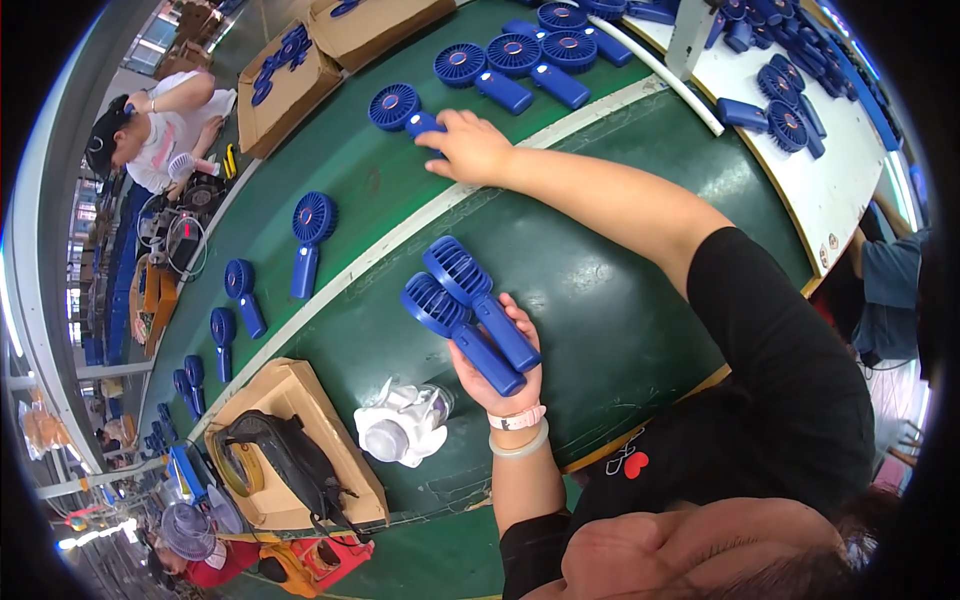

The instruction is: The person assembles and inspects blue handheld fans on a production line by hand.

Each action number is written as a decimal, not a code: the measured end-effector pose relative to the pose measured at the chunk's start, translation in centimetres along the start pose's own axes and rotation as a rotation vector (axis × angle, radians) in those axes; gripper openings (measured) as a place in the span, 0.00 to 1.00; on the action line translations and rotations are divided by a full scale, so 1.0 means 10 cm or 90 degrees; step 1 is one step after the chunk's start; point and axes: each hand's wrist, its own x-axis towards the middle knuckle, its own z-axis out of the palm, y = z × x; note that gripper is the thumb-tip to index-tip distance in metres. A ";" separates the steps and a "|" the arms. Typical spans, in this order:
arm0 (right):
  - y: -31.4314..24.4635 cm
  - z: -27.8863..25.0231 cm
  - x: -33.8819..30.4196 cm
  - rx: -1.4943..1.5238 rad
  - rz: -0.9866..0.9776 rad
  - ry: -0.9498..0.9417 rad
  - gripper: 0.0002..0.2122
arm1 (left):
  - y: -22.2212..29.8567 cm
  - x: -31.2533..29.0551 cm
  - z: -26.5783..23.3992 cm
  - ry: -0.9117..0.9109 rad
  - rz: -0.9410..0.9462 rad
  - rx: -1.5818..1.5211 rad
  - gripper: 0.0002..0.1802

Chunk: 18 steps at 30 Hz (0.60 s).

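Observation:
Two blue handheld fans [483, 325] lie side by side in my left hand [526, 377], heads pointing away from me and handles across the palm. A pink band and a pale bangle circle that wrist. My right hand [472, 147] reaches out over the green conveyor belt [365, 190], its fingers closed around the handle of another blue fan [396, 108]. Part of that handle is hidden under the fingers. Just beyond it, several more blue fans [513, 56] rest on the belt. Closer to the left, a single blue fan [311, 240] lies on the belt.
Further fans [240, 285] trail down the belt at left. A cardboard tray [370, 490] with a black bag [290, 465] stands beside a white plastic-wrapped bottle [400, 425]. Many fans cover a white board [800, 190] at right. A co-worker [170, 125] sits across the belt near cardboard boxes [280, 115].

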 end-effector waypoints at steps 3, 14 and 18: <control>0.02 0.04 0.29 -0.041 0.103 -0.059 0.21 | 0.03 -0.03 -0.01 -0.002 -0.034 -0.034 0.34; 0.02 -0.77 -0.88 1.263 0.245 -0.506 0.28 | -0.04 -0.02 -0.02 -0.102 -0.067 0.045 0.38; -0.14 -0.97 -1.48 1.330 0.268 -0.484 0.24 | -0.05 -0.04 0.03 -0.156 -0.050 0.047 0.37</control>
